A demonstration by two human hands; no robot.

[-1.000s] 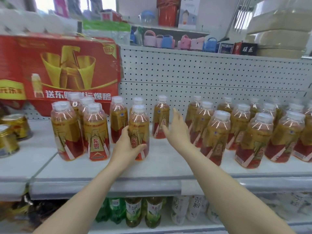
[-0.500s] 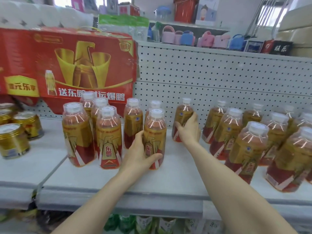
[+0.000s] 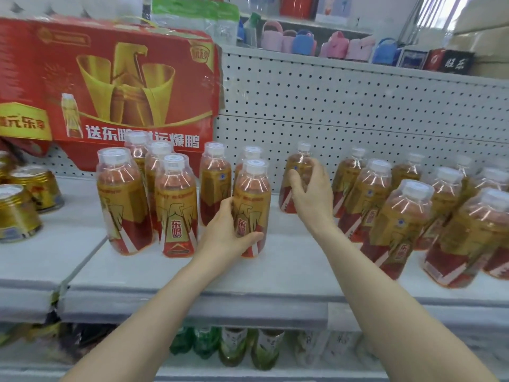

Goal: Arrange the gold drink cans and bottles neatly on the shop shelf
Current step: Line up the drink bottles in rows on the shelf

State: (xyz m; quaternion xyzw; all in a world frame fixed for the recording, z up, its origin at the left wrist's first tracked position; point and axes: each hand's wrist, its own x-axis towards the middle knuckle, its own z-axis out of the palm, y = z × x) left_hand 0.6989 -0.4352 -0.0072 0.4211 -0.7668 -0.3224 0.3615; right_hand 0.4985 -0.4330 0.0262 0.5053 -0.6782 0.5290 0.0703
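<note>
Two bottles stand cap up, right of the box [image 3: 110,86] — left hand [image 3: 223,238] wraps the front bottle [image 3: 252,199], right hand [image 3: 311,194] grips the back bottle [image 3: 296,166] at its shoulder.

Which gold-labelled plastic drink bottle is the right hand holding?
The rear gold-and-red plastic bottle near the pegboard, gripped by the right hand; the left hand holds a front bottle.
</note>
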